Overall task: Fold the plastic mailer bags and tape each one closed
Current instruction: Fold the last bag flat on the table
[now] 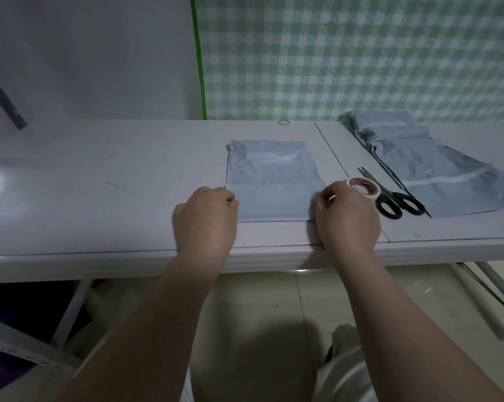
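— Right, both hands are on the job. The left hand [205, 216] has its fingers curled in, pinching the left edge of the mailer bag [274, 169], and the right hand [346, 216] pinches the right edge the same way.
— And the bag itself?
— Flat on the white table [99, 184], straight in front of the person, close to the front edge. Its near end looks turned up over the body, a band lying across between the two hands.
— So the first fold is in?
— That's how it reads, yes: one fold, held at both ends. No tape on it that can be seen.
— Tape within reach?
— The roll of tape [363, 189] sits just beside the right hand, touching or nearly so, hard to call. Black-handled scissors [390, 203] lie right beside the roll.
— What's left to do?
— Plenty, by the look of it. Off to the right there's a pile of bags [424, 163], loose and rumpled, none visibly taped. So this one needs finishing and sealing, then the pile follows.
— Anything else out there?
— A rubber band [284, 122] at the far edge of the table, and a green checked cloth [361, 53] hanging behind.
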`<state>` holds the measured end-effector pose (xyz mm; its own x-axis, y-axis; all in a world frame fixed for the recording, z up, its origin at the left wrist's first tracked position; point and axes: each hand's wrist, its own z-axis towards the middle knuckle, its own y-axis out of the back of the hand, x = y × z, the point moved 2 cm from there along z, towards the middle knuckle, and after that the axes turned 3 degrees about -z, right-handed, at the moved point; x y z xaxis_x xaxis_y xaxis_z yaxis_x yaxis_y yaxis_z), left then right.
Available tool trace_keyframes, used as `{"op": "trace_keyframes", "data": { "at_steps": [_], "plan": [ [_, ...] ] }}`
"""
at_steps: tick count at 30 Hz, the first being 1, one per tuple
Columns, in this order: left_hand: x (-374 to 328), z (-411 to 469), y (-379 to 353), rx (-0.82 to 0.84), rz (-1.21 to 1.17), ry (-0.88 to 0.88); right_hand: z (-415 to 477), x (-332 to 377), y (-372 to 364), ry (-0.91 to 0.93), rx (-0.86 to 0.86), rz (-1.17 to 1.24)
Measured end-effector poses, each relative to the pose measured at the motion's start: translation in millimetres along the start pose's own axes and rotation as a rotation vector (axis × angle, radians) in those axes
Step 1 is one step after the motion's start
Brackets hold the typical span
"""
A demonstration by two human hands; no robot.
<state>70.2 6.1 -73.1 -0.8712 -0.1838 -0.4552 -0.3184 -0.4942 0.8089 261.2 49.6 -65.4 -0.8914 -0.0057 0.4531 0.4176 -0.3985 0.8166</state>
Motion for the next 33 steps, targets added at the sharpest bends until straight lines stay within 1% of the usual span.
{"op": "trace_keyframes", "data": {
  "at_steps": [3, 14, 18, 21, 23, 25, 27, 28, 30, 31, 33],
  "plan": [
    [3, 1, -2, -0.023, 0.086, 0.022, 0, 0, -1, -0.008, 0.006, -0.005],
    [3, 2, -4, -0.004, 0.132, -0.013, 0, 1, -2, -0.005, 0.019, -0.024],
    [2, 1, -1, 0.036, 0.144, -0.002, -1, 1, -1, -0.004, 0.005, -0.019],
    [-3, -1, 3, 0.096, 0.119, 0.023, 0, 0, -2, 0.01, 0.006, -0.028],
    [-5, -3, 5, 0.15, 0.153, 0.031, 0, -2, -4, 0.022, -0.025, -0.04],
    [-6, -5, 7, 0.16, 0.207, 0.018, -2, -1, -4, 0.046, -0.13, -0.081],
    [-8, -6, 7, 0.144, 0.241, -0.006, -7, 8, -3, 0.166, -0.234, -0.103],
    [-9, -7, 8, 0.137, 0.252, -0.018, -12, 15, -2, 0.277, -0.257, -0.074],
    [-11, -8, 8, 0.128, 0.269, -0.038, -29, 31, -5, 0.517, -0.174, -0.003],
    [-11, -8, 8, 0.126, 0.272, -0.049, -40, 38, -7, 0.595, -0.112, 0.009],
    [-11, -8, 7, 0.12, 0.261, -0.077, -57, 45, -10, 0.665, -0.027, 0.0]
  ]
}}
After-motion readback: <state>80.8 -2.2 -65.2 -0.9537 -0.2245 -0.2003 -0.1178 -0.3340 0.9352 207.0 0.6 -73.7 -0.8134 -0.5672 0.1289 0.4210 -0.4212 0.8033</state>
